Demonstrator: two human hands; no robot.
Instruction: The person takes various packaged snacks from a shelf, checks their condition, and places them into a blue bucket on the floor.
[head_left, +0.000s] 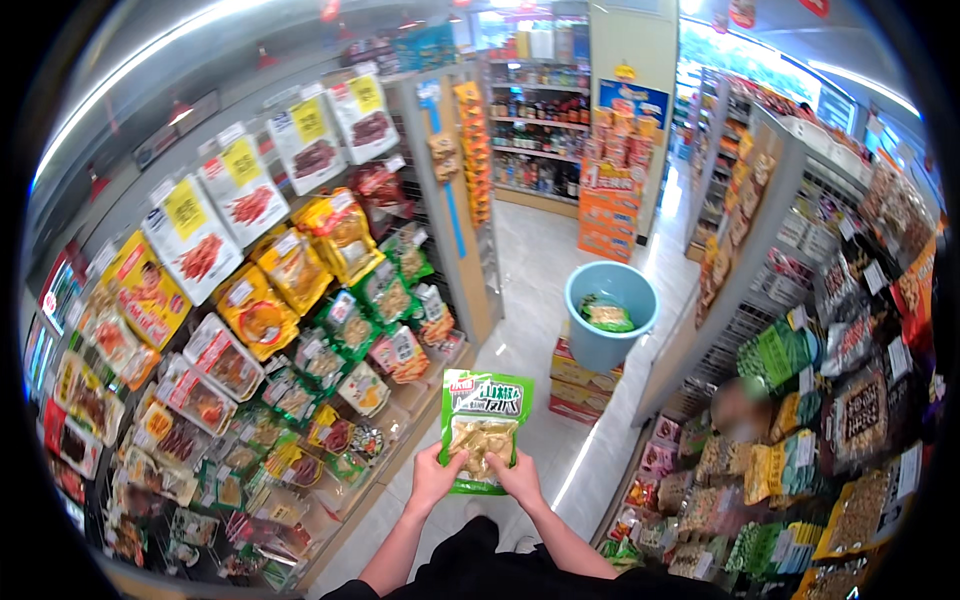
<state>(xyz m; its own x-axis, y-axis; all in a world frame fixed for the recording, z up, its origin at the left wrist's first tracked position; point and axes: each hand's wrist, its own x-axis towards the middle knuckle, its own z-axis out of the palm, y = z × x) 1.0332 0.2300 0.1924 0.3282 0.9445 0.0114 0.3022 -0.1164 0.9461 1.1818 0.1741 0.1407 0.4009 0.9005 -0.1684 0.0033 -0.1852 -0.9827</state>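
A green plastic food packet (486, 431) with a clear window showing pale pieces is held upright before me, its printed front facing up at me. My left hand (437, 474) grips its lower left edge, the thumb over the front. On the lower right edge my right hand (516, 480) grips it the same way. Beyond the packet, a light blue plastic bucket (604, 345) stands on stacked cardboard boxes (577, 382). Inside the bucket lies a similar green packet (607, 316).
Left of me, a rack holds hanging snack packets (352, 330) and trays. Another rack with bagged snacks (780, 465) runs along my right. A tiled aisle floor (525, 240) lies between them. Farther off stand an orange display stand (609, 202) and shelves of bottles (536, 139).
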